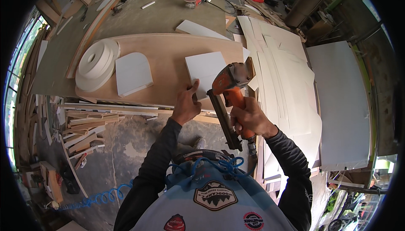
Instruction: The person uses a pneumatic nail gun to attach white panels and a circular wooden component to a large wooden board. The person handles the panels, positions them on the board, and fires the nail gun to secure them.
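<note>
The right hand (253,119) has its fingers wrapped around the orange handle of a pneumatic nail gun (228,82), which it holds over the near edge of a light-brown plywood board (166,68), its long dark magazine slanting down toward the person's waist. The nail gun's nose overlaps the near right part of a square white panel (206,66) in this view; whether the two touch cannot be told. The panel lies on the plywood board, right of its middle. The left hand (187,106) is at the panel's near left corner, one digit extended up along the edge and the others bent; how firmly they grip, or whether any reach beneath the panel, cannot be told. Farther left on the same board lie a white arched panel (133,72), its curved end pointing away, and, just beside it, a stepped round white piece (97,64) with a central hole. The board rests on a broad greenish-grey worktop (156,16), where a power tool (194,2) with a round head lies near the far side. Large white sheets (284,83) overlap to the right, wood offcuts (90,132) are heaped at the left below the worktop, and a blue coiled hose (112,195) trails across the floor (133,159).
</note>
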{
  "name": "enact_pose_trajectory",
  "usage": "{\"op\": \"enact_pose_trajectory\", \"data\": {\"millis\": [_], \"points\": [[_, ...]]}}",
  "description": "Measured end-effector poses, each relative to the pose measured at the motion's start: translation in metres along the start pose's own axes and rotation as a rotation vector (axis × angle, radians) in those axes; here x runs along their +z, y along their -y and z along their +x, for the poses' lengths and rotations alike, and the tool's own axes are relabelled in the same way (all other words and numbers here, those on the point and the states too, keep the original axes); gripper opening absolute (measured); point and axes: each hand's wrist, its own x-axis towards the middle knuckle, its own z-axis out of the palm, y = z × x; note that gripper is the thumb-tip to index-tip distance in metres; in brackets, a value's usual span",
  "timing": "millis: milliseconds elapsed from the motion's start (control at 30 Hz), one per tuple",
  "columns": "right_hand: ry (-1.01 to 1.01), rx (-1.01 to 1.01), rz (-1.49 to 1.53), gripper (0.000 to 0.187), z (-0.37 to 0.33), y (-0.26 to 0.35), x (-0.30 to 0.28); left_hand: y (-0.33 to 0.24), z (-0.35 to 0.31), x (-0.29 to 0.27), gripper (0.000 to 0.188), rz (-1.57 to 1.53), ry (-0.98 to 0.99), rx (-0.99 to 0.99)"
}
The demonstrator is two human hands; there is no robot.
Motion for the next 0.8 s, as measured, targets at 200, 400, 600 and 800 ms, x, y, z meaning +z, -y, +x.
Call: {"op": "enact_pose_trajectory", "data": {"millis": [200, 400, 600, 800], "points": [[0.012, -0.034, 0.001, 0.015, 0.001, -0.001, 0.0, 0.021, 0.006, -0.008, 0.081, 0.08, -0.061, 0.179], [0.047, -0.007, 0.064, 0.015, 0.004, -0.003, 0.008, 0.024, 0.011, -0.017, 0.074, 0.127, 0.053, 0.137], [0.054, -0.011, 0.074, 0.013, 0.004, -0.002, 0.011, 0.023, 0.011, -0.013, 0.071, 0.109, 0.047, 0.171], [0.048, -0.064, 0.068, 0.009, 0.003, -0.003, 0.011, 0.027, 0.031, -0.019, 0.071, 0.136, 0.152, 0.106]]}}
